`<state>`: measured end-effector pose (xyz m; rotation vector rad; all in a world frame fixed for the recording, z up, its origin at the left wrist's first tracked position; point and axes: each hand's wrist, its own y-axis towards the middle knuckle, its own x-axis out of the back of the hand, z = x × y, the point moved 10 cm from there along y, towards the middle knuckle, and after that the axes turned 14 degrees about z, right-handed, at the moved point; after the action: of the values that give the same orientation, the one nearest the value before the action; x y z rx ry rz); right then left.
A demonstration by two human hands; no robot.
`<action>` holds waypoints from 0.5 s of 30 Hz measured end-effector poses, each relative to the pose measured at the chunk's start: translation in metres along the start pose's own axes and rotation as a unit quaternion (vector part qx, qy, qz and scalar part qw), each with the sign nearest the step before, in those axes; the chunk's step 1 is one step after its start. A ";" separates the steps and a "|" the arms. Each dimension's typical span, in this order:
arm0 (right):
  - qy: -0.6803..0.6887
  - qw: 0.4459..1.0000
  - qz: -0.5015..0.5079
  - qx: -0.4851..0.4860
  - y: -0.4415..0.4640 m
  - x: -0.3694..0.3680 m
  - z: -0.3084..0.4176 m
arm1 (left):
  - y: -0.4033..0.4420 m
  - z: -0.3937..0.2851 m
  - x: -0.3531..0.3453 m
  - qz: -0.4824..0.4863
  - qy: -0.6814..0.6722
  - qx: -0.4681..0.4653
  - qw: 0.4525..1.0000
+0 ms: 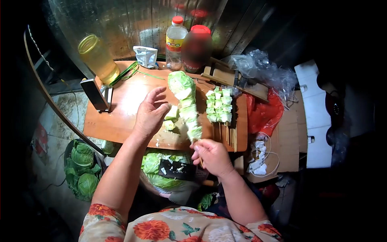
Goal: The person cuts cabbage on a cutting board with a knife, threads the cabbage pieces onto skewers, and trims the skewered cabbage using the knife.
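Observation:
My right hand point(211, 156) is closed around the lower end of a skewer of cabbage point(187, 107), whose folded pale-green leaves reach up over the wooden board point(125, 121). To the left of it, my left hand point(151, 111) hovers above the board with its fingers apart and nothing in them. Small cabbage chunks point(170, 119) lie between that hand and the skewer. Several finished cabbage skewers point(219, 105) rest side by side on the right, their bare sticks pointing toward me. Below the board's front edge, a dark cleaver blade point(177, 169) lies over cabbage leaves point(151, 161).
A phone on a stand point(96, 97) and a jar of yellow liquid point(98, 58) occupy the board's left. At the back stand a clear bottle point(175, 44) and a red-lidded jar point(196, 50). Whole cabbages point(82, 155) sit at lower left; a red plastic bag point(266, 111) lies right.

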<state>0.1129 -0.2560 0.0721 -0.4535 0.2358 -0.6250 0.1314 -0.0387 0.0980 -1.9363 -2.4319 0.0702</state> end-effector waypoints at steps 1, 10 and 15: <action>-0.003 0.999 -0.041 -0.029 -0.001 0.013 -0.002 | -0.001 -0.003 -0.002 0.002 -0.002 -0.001 1.000; -0.158 0.955 -0.245 -0.061 0.039 0.129 -0.059 | -0.009 0.004 -0.024 0.047 0.006 0.070 0.996; -0.311 0.919 -0.240 -0.037 0.058 0.145 -0.074 | -0.012 0.004 -0.027 0.066 0.035 0.088 0.993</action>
<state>0.2315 -0.3279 -0.0315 -0.7708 -0.4764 -0.9156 0.1256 -0.0681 0.0949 -1.9823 -2.1721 0.2081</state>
